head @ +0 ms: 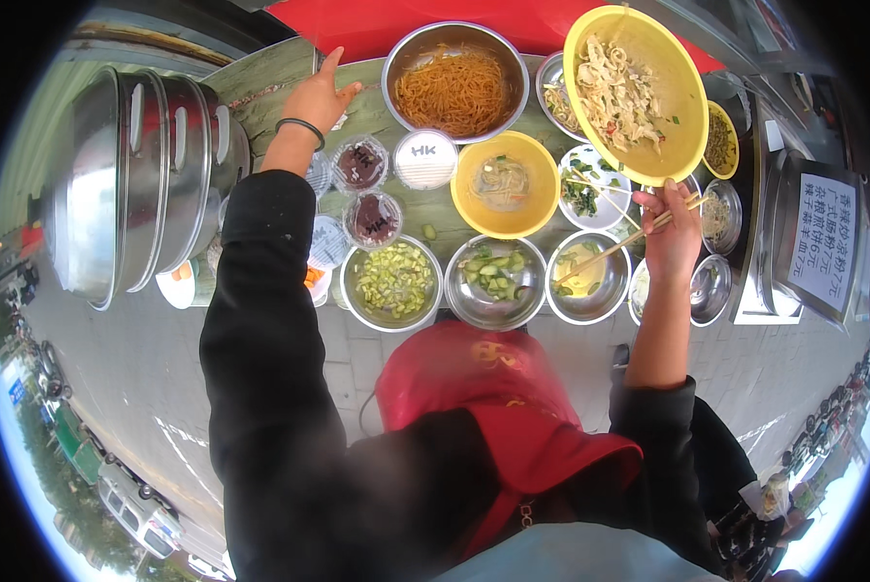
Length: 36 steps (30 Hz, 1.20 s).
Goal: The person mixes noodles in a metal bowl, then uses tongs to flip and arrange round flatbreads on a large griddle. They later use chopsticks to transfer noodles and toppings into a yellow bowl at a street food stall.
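Note:
Near the back edge of the table, my left hand (321, 94) is spread with its fingers apart and nothing in it, left of a steel bowl of orange-brown noodles (449, 91). My right hand (668, 225) holds wooden chopsticks (609, 256), which slant down left over a steel bowl with yellow liquid and green slices (580, 269). The fingertips of that hand meet the near rim of a tilted yellow bowl (686, 80) holding pale shredded food. Between the hands stands a smaller yellow bowl (471, 211) with noodles in liquid.
Tall steel steamer pots (140, 189) stand at the left. Lidded plastic tubs (425, 158) sit mid-table. Along the front edge are steel bowls of chopped green vegetables (393, 284) and cucumber pieces (495, 280). A white bowl of greens (593, 189) and a sign with writing (820, 240) are at the right.

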Each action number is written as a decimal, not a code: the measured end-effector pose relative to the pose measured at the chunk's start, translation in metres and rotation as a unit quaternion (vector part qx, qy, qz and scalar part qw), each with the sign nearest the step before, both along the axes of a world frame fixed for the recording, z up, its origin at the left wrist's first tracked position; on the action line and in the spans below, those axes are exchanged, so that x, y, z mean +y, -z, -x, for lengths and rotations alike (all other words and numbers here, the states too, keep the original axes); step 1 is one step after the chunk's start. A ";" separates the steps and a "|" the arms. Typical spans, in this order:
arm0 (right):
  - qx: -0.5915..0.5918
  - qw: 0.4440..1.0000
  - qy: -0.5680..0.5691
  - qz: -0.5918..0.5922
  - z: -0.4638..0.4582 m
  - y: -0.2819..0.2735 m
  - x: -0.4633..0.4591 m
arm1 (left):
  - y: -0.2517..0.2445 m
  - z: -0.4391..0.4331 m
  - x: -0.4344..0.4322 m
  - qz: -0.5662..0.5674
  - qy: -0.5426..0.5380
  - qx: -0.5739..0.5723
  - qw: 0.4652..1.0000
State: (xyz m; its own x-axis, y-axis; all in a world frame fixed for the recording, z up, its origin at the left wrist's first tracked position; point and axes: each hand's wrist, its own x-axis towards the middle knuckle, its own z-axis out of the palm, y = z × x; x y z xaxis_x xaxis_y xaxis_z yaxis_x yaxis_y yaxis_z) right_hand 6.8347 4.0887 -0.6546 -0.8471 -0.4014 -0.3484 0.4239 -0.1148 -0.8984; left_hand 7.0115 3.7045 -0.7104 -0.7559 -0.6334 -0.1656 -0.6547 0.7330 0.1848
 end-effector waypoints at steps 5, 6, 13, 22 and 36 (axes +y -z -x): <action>-0.031 0.995 -0.056 -0.072 -0.006 0.017 -0.010 | -0.016 0.048 0.111 -0.762 -0.117 0.231 0.594; -0.021 0.994 -0.083 -0.062 -0.006 0.020 -0.012 | -0.018 0.057 0.124 -0.810 -0.041 0.221 0.543; 0.141 0.929 -0.180 -0.291 0.035 -0.002 -0.001 | 0.000 0.088 0.165 -0.823 -0.188 0.256 0.471; 0.058 0.984 0.001 0.170 0.071 0.038 0.013 | 0.034 0.118 0.203 -0.676 -0.292 0.300 0.606; -0.087 0.969 0.169 0.159 0.113 0.167 -0.013 | 0.089 0.208 0.210 -0.393 -0.190 0.313 0.844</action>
State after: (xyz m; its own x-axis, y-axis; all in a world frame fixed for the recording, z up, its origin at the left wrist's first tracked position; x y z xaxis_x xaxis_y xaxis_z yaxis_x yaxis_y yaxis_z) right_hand 6.7216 4.0758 -0.8215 -0.8887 -0.2225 -0.4009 0.4552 -0.5325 -0.7136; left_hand 6.8032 3.9142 -0.7993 -0.6175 -0.7306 -0.2915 -0.4097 -0.0177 0.9121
